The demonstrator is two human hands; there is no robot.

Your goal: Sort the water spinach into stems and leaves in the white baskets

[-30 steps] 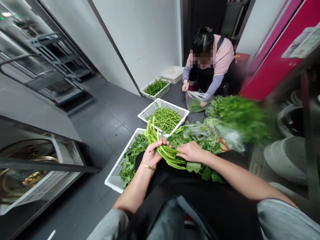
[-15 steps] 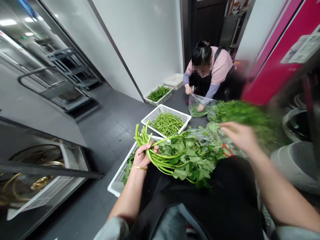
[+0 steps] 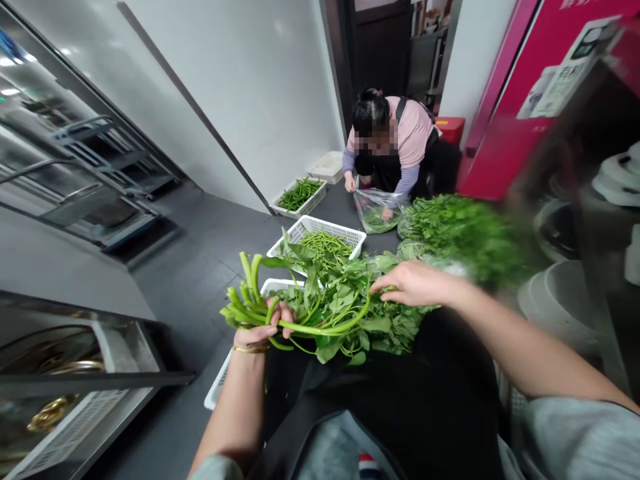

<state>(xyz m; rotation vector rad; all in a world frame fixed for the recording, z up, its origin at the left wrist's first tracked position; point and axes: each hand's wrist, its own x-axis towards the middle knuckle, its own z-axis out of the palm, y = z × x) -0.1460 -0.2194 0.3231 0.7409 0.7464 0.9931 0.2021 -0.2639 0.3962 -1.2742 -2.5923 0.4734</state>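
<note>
My left hand (image 3: 264, 327) is closed around a bunch of leafy greens (image 3: 245, 297), its thick pale-green stems sticking out to the left. Leaves from the bunch spread right and upward over a white basket (image 3: 280, 283). My right hand (image 3: 407, 283) is closed, thumb and forefinger pinched at the tip of a long curved stem (image 3: 345, 327) that runs from the left hand. More loose leaves (image 3: 395, 327) lie in a heap beneath and beside the right hand, against my dark-clad lap.
Ahead, a white basket (image 3: 355, 237) holds green beans (image 3: 327, 245); a smaller tray (image 3: 317, 200) holds green peppers or pods. A crouching person (image 3: 415, 127) reaches into a clear plastic bag (image 3: 375, 210). Bushy greens (image 3: 455, 230) and a pale bucket (image 3: 555, 307) stand at right, a metal shelf (image 3: 150, 381) at left.
My right hand has moved left from beyond the heap to the stems. The bunch in my left hand has shifted left, its leaves now raised over the baskets. The view has turned slightly right.
</note>
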